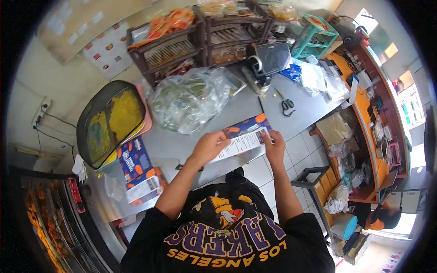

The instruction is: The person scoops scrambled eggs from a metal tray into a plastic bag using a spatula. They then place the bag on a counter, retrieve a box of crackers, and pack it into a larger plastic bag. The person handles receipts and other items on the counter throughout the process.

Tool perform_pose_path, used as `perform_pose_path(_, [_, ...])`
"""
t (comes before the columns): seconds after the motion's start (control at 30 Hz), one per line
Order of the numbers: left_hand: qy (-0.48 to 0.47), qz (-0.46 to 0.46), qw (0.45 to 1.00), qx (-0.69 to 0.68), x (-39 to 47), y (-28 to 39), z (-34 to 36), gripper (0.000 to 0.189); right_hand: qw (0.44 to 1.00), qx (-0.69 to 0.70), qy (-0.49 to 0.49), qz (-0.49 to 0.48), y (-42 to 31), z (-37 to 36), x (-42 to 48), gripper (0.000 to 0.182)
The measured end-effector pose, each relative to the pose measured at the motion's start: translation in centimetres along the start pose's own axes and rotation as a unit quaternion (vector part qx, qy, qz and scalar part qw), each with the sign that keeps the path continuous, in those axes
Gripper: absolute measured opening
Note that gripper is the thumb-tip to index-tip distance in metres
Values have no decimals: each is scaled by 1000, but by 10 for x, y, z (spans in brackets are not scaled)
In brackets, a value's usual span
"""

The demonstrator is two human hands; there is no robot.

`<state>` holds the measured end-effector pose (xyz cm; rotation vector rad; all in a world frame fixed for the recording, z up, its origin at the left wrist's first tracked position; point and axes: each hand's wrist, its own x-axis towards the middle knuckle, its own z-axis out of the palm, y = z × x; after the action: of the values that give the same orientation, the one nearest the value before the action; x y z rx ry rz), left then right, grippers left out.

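A long white paper slip with printing [242,145] lies stretched between my hands. My left hand [211,145] pinches its left end, and my right hand [274,140] has thumb and fingers on its right end. Just behind the slip, a dark blue printed carton [247,124] with orange pictures rests by the front edge of the steel table [160,129]; the slip covers part of it. Farther left on the table are a similar blue carton [133,158] and another [145,191] bearing a printed slip.
Left stands a dark-lidded tray of yellow food [124,111]. Behind are a clear plastic bag of greens [191,100], brown plastic racks [170,47] and a tape dispenser [254,80]. Scissors [286,104] lie at right. A glass-fronted rotisserie [54,211] stands lower left; a person [382,216] is far right.
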<state>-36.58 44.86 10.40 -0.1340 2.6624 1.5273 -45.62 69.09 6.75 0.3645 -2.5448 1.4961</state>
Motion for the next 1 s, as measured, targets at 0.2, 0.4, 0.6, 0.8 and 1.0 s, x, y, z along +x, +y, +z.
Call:
perform_pose_path(0.2, [102, 168, 955, 223, 43, 34, 54, 37, 996, -79, 8, -33, 38, 10, 43, 26])
perform_pose_path(0.4, [27, 213, 946, 243, 69, 46, 109, 52, 994, 74, -10, 83, 63, 1, 50, 33])
perform_pose_path(0.6, [-2, 198, 948, 247, 73, 50, 104, 54, 990, 92, -103, 25, 95, 0, 202, 37])
perform_pose_path(0.8, [-25, 182, 952, 246, 76, 48, 104, 56, 927, 159, -267, 212, 76, 47, 307, 40])
perform_pose_path(1.0, [-26, 160, 957, 239, 75, 47, 104, 55, 837, 398, -269, 262, 101, 62, 300, 33])
